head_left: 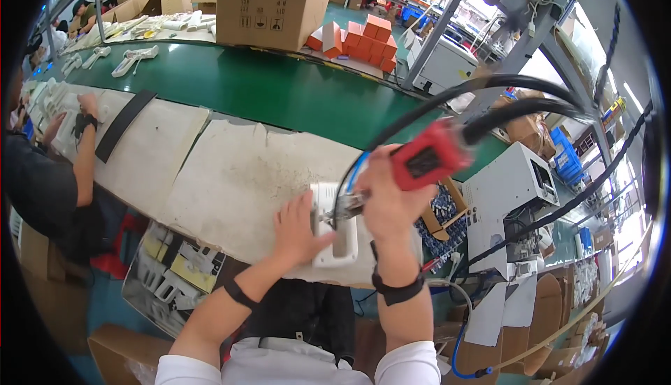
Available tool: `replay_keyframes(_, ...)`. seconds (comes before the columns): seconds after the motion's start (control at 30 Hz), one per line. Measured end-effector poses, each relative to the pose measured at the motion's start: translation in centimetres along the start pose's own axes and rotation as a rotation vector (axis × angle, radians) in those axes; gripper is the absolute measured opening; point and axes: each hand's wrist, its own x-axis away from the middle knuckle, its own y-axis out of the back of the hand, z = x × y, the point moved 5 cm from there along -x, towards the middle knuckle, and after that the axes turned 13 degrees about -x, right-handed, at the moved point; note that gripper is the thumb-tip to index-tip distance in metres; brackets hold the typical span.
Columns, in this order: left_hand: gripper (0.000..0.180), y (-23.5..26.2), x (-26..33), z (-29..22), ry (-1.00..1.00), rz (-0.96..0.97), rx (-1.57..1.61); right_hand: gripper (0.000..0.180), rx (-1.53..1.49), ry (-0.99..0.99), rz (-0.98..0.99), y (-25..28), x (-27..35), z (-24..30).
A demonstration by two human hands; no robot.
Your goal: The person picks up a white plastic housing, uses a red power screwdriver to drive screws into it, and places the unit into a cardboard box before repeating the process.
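Note:
A white plastic housing (pixel 344 249) lies on the pale covered workbench in front of me. My left hand (pixel 297 230) steadies it at its left edge, the thumb over the lower part and the other fingers spread alongside. Above it, my right hand (pixel 388 207) is wrapped round a red power screwdriver (pixel 430 154) with thick black cables and a blue hose. The screwdriver leans, its metal nose pointing down at the housing. Motion blurs the tool, and I cannot tell whether its tip touches a screw.
Beside my right hand is a cardboard box of small dark parts (pixel 447 210), next to a white machine (pixel 507 196). A green conveyor (pixel 231 77) runs behind the bench with white parts on it. Another person (pixel 49 175) works at the left. Black cables (pixel 545 98) hang at the right.

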Motion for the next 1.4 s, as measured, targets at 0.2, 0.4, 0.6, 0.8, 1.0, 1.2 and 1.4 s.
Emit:
replay_keyframes(0.2, 0.094, 0.5, -5.0, 1.4, 0.105, 0.040, -0.116, 0.006, 0.005, 0.053, -0.033, 1.5, -0.3, 4.0)
replay_keyframes(0.4, 0.092, -0.7, -4.7, 2.1, 0.108, 0.033, -0.090, 0.011, 0.016, 0.003, -0.059, 3.0, -0.1, 2.1)
replay_keyframes(0.6, 0.091, -0.9, -4.7, 1.9, 0.091, 0.016, -0.084, 0.012, 0.200, 0.011, -0.050, 4.5, 1.0, -2.9)
replay_keyframes(0.8, 0.088, -0.6, -4.7, 2.1, 0.105, 0.007, -0.099, 0.011, 0.198, 0.028, 0.022, 2.8, 0.8, -0.8)
replay_keyframes(1.0, 0.088, 0.2, -4.5, 2.0, 0.105, 0.047, -0.039, 0.007, -0.001, -0.016, 0.073, -1.1, 1.2, 3.6)
replay_keyframes(1.2, 0.082, 0.2, -4.2, 2.2, 0.058, -0.004, 0.026, 0.012, 0.019, -0.078, 0.068, -1.5, 1.9, 0.9)
replay_keyframes(1.4, 0.080, -3.1, -5.4, 3.6, 0.099, 0.025, -0.064, 0.013, 0.048, -0.107, 0.063, -1.5, 2.5, -2.3)
